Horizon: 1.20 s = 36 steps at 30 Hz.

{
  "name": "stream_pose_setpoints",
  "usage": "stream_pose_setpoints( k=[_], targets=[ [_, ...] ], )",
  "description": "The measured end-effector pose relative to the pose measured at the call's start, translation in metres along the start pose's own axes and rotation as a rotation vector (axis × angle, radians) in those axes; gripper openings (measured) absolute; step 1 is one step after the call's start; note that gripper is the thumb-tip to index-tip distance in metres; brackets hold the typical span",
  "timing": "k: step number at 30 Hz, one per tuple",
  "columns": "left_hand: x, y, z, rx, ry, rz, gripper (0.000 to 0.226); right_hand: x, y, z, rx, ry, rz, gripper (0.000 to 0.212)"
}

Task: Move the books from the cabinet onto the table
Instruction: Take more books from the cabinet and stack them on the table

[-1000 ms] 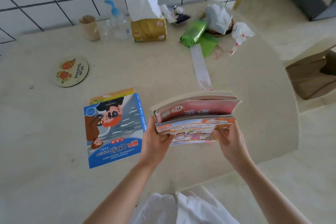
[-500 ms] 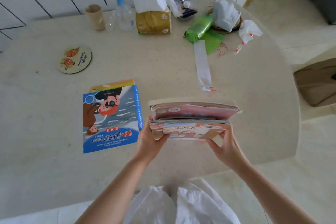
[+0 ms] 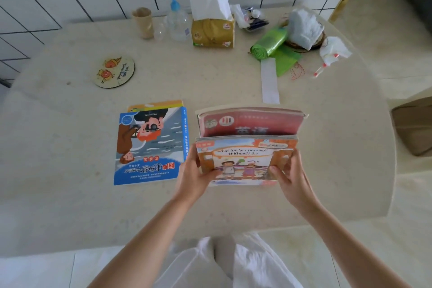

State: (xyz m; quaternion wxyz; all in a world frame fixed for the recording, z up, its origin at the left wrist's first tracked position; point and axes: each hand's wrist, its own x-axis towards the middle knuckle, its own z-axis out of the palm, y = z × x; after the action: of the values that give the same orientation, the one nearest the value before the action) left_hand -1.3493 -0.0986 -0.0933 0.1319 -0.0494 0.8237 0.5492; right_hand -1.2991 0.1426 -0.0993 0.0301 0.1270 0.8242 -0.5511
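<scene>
- Head view: I see my left hand (image 3: 194, 176) and right hand (image 3: 293, 177) at lower centre, fingers curled round the side edges of an orange picture book (image 3: 245, 161), thumbs on its cover.
- Just above it a red book (image 3: 251, 123) fronts the rest of the held stack; I cannot tell whether it touches the table (image 3: 70, 170).
- Left of centre, a blue book (image 3: 149, 147) lies flat on a yellow one (image 3: 155, 105).
- Upper centre holds a tissue pack (image 3: 212, 31).
</scene>
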Motion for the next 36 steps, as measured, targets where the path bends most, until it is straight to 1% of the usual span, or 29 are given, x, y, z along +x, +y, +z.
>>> stream_pose_setpoints(
  k=[3,5,9,12,14,17,20,22,25,27,29,32,36],
  targets=[
    [-0.007,0.005,-0.01,-0.152,0.007,-0.076,0.073,0.009,-0.017,0.001,0.076,-0.022,0.073,0.04],
    [-0.009,0.004,-0.021,-0.191,0.037,-0.145,0.075,0.014,-0.034,0.008,0.131,-0.043,0.132,0.038],
    [-0.006,0.004,-0.055,-0.248,0.073,-0.289,0.06,0.028,-0.068,0.035,0.239,-0.072,0.25,0.031],
    [0.001,-0.005,-0.092,-0.303,0.079,-0.317,0.049,0.039,-0.093,0.072,0.304,-0.11,0.347,0.025],
    [0.006,-0.013,-0.113,-0.315,0.103,-0.332,0.042,0.045,-0.103,0.096,0.312,-0.134,0.394,0.024],
    [0.014,-0.028,-0.153,-0.332,0.121,-0.371,0.039,0.053,-0.115,0.141,0.293,-0.158,0.454,0.021],
    [0.027,-0.042,-0.187,-0.309,0.114,-0.374,0.041,0.063,-0.123,0.179,0.285,-0.156,0.51,0.02],
    [0.037,-0.051,-0.204,-0.274,0.083,-0.382,0.039,0.07,-0.127,0.202,0.266,-0.14,0.552,0.019],
    [0.053,-0.063,-0.215,-0.208,0.013,-0.419,0.033,0.082,-0.129,0.224,0.222,-0.105,0.603,0.017],
    [0.061,-0.07,-0.216,-0.17,0.001,-0.43,0.028,0.087,-0.13,0.234,0.2,-0.083,0.644,0.016],
    [0.064,-0.077,-0.211,-0.142,0.035,-0.439,0.027,0.09,-0.128,0.242,0.148,-0.089,0.666,0.016],
    [0.063,-0.083,-0.203,-0.109,0.107,-0.447,0.033,0.09,-0.125,0.25,0.059,-0.138,0.652,0.015],
    [0.06,-0.085,-0.201,-0.08,0.146,-0.443,0.036,0.091,-0.124,0.25,0.055,-0.149,0.659,0.013]
  ],
)
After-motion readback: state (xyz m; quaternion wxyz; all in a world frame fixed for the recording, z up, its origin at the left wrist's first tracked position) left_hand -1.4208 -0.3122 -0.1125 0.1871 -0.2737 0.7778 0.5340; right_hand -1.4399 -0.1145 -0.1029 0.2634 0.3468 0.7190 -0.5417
